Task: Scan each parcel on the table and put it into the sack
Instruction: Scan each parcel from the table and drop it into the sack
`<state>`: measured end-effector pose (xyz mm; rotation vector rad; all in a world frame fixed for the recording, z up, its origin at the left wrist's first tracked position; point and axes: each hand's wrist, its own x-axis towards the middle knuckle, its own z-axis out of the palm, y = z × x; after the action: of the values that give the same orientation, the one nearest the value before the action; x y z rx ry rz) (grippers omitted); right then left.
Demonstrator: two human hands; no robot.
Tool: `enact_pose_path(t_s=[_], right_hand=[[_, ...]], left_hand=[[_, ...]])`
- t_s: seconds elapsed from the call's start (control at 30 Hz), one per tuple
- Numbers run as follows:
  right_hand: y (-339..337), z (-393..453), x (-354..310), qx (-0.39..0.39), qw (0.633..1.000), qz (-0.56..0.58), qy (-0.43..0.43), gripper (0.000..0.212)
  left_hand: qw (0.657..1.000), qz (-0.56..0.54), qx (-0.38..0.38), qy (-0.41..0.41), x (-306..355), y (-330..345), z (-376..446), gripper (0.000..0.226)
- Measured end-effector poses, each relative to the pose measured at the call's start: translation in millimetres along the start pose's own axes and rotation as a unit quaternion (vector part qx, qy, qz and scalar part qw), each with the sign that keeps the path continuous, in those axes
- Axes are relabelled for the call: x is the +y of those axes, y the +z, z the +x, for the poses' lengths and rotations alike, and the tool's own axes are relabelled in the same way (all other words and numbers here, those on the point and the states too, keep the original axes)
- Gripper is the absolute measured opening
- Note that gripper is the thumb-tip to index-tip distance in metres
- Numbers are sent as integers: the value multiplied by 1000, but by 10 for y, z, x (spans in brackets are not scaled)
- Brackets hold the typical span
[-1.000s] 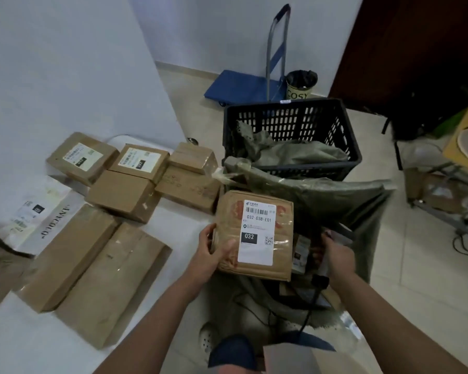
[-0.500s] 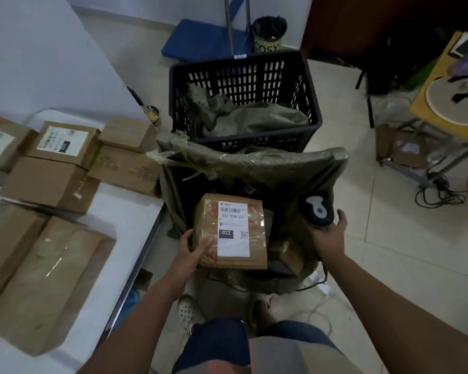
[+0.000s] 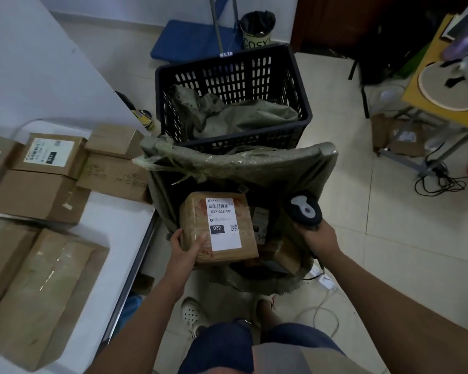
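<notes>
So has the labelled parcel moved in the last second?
Yes. The labelled parcel left the white table's edge and now sits over the open sack.

A small parcel-sorting room, white table [image 3: 114, 225] stacked with brown cardboard parcels [image 3: 38, 195], a grey-green sack [image 3: 241, 163] held open on the tiled floor [image 3: 389, 238], black plastic crate [image 3: 233, 63] behind it, blue folding hand trolley [image 3: 197, 39] by the wall

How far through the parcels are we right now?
Done: some parcels already lie inside the sack. In hand: the left hand holds the labelled parcel over the sack's mouth while the right hand grips the scanner. Left: several boxes on the table.
</notes>
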<state>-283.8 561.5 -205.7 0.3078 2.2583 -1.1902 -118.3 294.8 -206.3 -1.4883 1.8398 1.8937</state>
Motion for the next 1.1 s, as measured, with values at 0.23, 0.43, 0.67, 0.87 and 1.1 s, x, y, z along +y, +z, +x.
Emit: enact_pose_path(t_s=[0.23, 0.43, 0.67, 0.87, 1.1], right_hand=[[108, -342, 38, 44, 998, 34, -14, 44], [74, -629, -58, 53, 996, 64, -36, 16], [61, -1005, -276, 44, 980, 177, -77, 49], [27, -1008, -253, 55, 979, 182, -72, 46], [20, -992, -212, 59, 974, 202, -80, 37]], left_hand=[[981, 181, 36, 56, 185, 47, -121, 97], [916, 362, 16, 171, 204, 234, -117, 89], [825, 506, 60, 245, 350, 660, -75, 81], [772, 506, -224, 314, 221, 954, 6, 68], [651, 613, -180, 409, 348, 997, 166, 66]])
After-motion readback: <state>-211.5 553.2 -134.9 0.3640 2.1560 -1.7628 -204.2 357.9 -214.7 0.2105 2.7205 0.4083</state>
